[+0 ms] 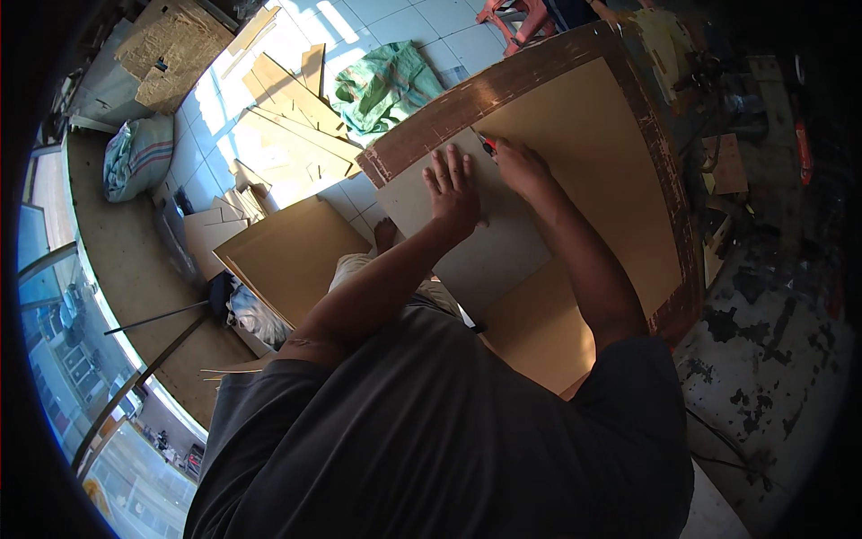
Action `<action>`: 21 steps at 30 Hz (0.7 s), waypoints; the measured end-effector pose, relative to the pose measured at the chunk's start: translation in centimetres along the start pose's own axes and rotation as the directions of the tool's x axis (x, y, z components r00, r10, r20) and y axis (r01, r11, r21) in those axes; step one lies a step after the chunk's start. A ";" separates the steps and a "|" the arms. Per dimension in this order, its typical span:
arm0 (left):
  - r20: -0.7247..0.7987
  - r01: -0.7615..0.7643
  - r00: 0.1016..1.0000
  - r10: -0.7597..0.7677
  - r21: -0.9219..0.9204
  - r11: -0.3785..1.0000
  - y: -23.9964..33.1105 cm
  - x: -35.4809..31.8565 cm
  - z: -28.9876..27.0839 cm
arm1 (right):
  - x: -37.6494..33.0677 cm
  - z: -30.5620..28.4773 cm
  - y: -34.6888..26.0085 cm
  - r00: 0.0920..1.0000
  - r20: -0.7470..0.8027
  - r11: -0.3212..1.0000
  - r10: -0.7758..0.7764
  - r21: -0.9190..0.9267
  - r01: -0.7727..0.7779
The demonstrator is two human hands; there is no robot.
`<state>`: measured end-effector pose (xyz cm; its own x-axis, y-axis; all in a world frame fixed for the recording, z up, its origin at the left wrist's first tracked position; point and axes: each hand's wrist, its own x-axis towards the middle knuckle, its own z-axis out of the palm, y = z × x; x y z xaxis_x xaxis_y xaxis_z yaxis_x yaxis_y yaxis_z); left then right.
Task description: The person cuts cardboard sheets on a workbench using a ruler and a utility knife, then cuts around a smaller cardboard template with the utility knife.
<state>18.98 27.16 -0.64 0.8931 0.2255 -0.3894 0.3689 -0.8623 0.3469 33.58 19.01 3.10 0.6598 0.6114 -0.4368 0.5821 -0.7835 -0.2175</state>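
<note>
A large tan board with worn brown edges lies on the work table. A paler sheet of card rests on top of it. My left hand presses flat on that sheet, fingers spread. Just to its right, my right hand is closed around a small red-handled cutter, whose tip touches the sheet near its far edge. Both forearms reach in from below over my grey shirt.
Cut cardboard pieces litter the sunlit tiled floor at upper left, beside a green sack and a white sack. Another brown board leans below the table. A cluttered bench sits at right. A red stool stands far off.
</note>
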 end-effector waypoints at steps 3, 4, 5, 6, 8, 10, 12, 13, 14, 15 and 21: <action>0.001 0.000 1.000 0.000 0.001 1.000 0.0 0.1 0.2 | 0.3 -0.4 -0.2 0.999 0.042 1.000 0.010 -0.029 -0.008; -0.005 -0.003 1.000 0.003 0.002 1.000 0.0 0.0 0.1 | 0.4 -0.7 -0.3 0.998 0.059 0.998 0.024 -0.051 -0.021; -0.006 -0.004 1.000 0.004 0.000 1.000 0.0 0.0 0.1 | 0.4 -1.0 -0.4 0.998 0.059 0.998 0.025 -0.054 -0.021; -0.002 -0.017 1.000 0.017 0.001 1.000 0.0 -0.1 0.1 | 0.4 -1.3 -0.4 0.997 0.071 0.997 0.018 -0.073 -0.013; 0.000 -0.028 1.000 0.028 0.000 1.000 -0.1 0.0 0.0 | 0.4 -2.6 -1.2 0.997 0.083 0.995 0.009 -0.095 -0.001; -0.004 -0.035 0.999 0.035 -0.014 0.999 -0.1 0.0 0.0 | 0.5 -3.5 -2.1 0.998 0.028 0.998 0.062 -0.004 -0.062; -0.011 -0.032 0.999 0.032 -0.014 0.999 -0.1 0.0 0.2 | 0.8 -1.9 -1.8 0.998 -0.023 0.998 0.055 -0.022 -0.055; -0.020 -0.023 1.000 0.023 -0.012 1.000 -0.2 0.0 0.3 | 0.9 -1.5 -1.8 0.996 -0.074 0.998 0.041 -0.039 -0.044; -0.020 -0.023 1.000 0.023 -0.014 1.000 -0.1 0.1 0.3 | 1.0 -1.2 -1.6 0.996 -0.073 0.998 0.041 -0.041 -0.044; -0.017 -0.011 1.000 0.010 -0.017 1.000 0.1 0.2 0.4 | 1.1 -1.0 -1.3 0.998 -0.036 0.998 0.054 -0.026 -0.055; 0.028 0.027 0.999 -0.027 0.002 1.000 0.4 0.0 -0.5 | 0.5 -0.8 -2.3 0.999 -0.004 0.999 0.039 -0.034 -0.039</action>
<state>19.23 27.02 -0.09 0.8755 0.2359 -0.4218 0.3921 -0.8569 0.3347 33.00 21.21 4.09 0.6836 0.5811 -0.4416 0.5717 -0.8025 -0.1709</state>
